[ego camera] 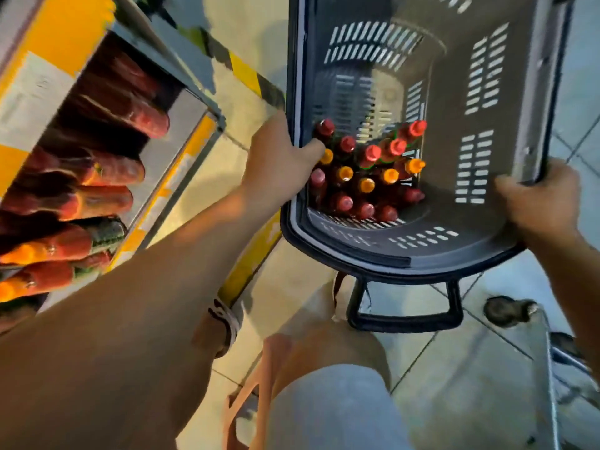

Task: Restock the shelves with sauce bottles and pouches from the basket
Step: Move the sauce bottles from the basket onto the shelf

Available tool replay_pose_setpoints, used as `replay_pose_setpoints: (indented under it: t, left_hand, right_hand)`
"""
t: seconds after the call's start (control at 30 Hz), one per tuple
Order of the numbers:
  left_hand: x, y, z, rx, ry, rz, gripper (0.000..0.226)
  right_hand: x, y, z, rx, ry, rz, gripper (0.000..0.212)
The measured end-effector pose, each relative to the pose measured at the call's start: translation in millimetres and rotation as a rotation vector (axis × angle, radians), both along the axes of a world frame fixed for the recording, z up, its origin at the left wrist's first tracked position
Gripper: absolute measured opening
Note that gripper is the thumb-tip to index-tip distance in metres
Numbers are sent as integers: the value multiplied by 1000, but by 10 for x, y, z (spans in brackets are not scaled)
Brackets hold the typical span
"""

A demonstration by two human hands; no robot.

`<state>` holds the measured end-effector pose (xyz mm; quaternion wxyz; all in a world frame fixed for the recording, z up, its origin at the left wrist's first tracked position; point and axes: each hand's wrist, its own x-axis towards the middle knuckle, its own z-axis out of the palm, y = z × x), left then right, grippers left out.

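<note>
Red-capped sauce bottles point(367, 177) inside basket point(487, 235); both hands on rim.

Dark slotted plastic basket point(487, 102) at 1 o'clock, on tiled floor point(431, 362). Red- and orange-capped sauce bottles point(363, 177) clustered inside, toward its left wall. Metal shelf point(191, 89) with lying bottles point(107, 170) at 9 o'clock. Left hand point(282, 164) at basket's left rim; right hand point(542, 199) on right rim.

Left hand point(281, 164): reaching over the basket point(406, 254) rim toward the sauce bottles point(363, 177).
Right hand point(539, 198): gripping the basket's right rim.
</note>
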<state>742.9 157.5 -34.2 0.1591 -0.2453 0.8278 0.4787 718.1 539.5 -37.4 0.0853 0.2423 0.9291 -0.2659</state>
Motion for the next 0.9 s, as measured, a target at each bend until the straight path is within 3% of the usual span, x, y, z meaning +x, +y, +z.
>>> replay_pose_setpoints:
  t: [0.17, 0.33, 0.43, 0.53, 0.73, 0.8, 0.9]
  left_hand:
    - [2, -108, -152, 17, 98, -46, 26]
    - [43, -167, -204, -71, 118, -157, 37]
    - [252, -149, -87, -33, 62, -115, 38]
    - [651, -20, 111, -8, -45, -100, 58]
    - [1280, 184, 419, -139, -118, -166, 49]
    - [1332, 170, 536, -126, -177, -200, 48]
    - [1368, 114, 674, 17, -348, -211, 24]
  right_hand:
    - [-71, 139, -150, 86, 40, 67, 54]
    - [-98, 153, -201, 167, 127, 150, 45]
    - [-38, 78, -190, 233, 145, 207, 45]
    - [210, 45, -106, 303, 29, 232, 44]
    - [792, 93, -113, 303, 0, 185, 47]
    - [865, 98, -111, 328, -6, 201, 47]
    - [887, 104, -99, 343, -6, 249, 51]
